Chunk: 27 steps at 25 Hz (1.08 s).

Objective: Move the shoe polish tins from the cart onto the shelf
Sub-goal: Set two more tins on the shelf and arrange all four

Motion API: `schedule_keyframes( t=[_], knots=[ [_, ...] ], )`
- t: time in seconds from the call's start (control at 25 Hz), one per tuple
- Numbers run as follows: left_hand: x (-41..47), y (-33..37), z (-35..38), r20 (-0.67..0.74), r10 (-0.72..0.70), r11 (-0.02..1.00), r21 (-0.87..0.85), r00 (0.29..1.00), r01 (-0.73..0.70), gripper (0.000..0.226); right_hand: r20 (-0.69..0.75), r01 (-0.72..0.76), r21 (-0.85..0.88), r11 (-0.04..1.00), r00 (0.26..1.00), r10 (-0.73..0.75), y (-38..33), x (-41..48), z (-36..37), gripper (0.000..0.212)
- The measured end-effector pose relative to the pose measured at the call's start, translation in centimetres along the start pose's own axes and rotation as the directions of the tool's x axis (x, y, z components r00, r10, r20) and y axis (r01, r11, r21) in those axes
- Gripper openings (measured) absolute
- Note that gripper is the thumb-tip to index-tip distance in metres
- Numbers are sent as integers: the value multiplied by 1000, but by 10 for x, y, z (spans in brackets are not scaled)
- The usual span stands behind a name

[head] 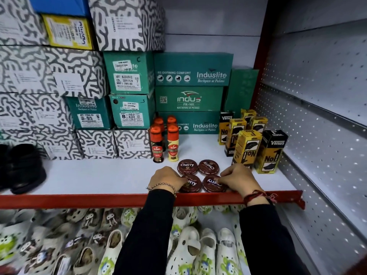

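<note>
Several round dark-red Cherry shoe polish tins lie flat on the white shelf (pixel 99 175) near its red front edge. Two stand at the back: the back left tin (pixel 187 166) and the back right tin (pixel 208 167). My left hand (pixel 167 178) grips the front left tin (pixel 192 183) by its left side. My right hand (pixel 238 178) holds the front right tin (pixel 212 183) by its right side. Both front tins rest on the shelf, partly covered by my fingers. The cart is out of view.
Kiwi liquid polish bottles (pixel 163 139) stand just behind the tins. Yellow and black Venus boxes (pixel 256 143) crowd the right. Green Induslite shoe boxes (pixel 190 92) and patterned boxes (pixel 49 80) fill the back. Black shoes (pixel 21 167) sit at left. White clogs (pixel 188 245) fill the lower shelf.
</note>
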<state>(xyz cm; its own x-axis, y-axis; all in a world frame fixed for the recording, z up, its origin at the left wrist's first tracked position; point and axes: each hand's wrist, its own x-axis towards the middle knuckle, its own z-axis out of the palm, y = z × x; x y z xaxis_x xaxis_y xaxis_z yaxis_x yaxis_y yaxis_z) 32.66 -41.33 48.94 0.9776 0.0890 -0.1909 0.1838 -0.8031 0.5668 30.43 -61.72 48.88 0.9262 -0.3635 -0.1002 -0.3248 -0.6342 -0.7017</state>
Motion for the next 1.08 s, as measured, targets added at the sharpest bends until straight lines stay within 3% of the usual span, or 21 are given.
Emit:
schedule_keyframes(
  t=[0.24, 0.56, 0.68, 0.8, 0.92, 1.08],
  knots=[
    [3, -1, -6, 9, -11, 999, 41, 1000, 11, 56, 11, 3, 24, 1000, 1000, -3, 1, -3, -2, 29],
    [6, -2, -7, 73, 14, 998, 54, 997, -18, 49, 48, 30, -45, 999, 998, -28, -1, -1, -3, 15],
    [6, 1, -5, 26, 146, 989, 28, 989, -147, 45, 109, 110, -111, 988, 989, -98, -1, 3, -2, 40],
    [5, 10, 1, 105, 344, 936, 42, 933, -350, 65, 203, 277, -272, 922, 953, -226, -8, 2, 6, 62],
    [3, 13, 10, 195, 358, 923, 75, 913, -377, 70, 246, 297, -311, 903, 943, -225, -8, -1, 13, 68],
    [5, 6, 13, 178, 353, 928, 57, 919, -367, 68, 208, 296, -347, 890, 950, -235, -4, -1, 12, 64]
  ],
)
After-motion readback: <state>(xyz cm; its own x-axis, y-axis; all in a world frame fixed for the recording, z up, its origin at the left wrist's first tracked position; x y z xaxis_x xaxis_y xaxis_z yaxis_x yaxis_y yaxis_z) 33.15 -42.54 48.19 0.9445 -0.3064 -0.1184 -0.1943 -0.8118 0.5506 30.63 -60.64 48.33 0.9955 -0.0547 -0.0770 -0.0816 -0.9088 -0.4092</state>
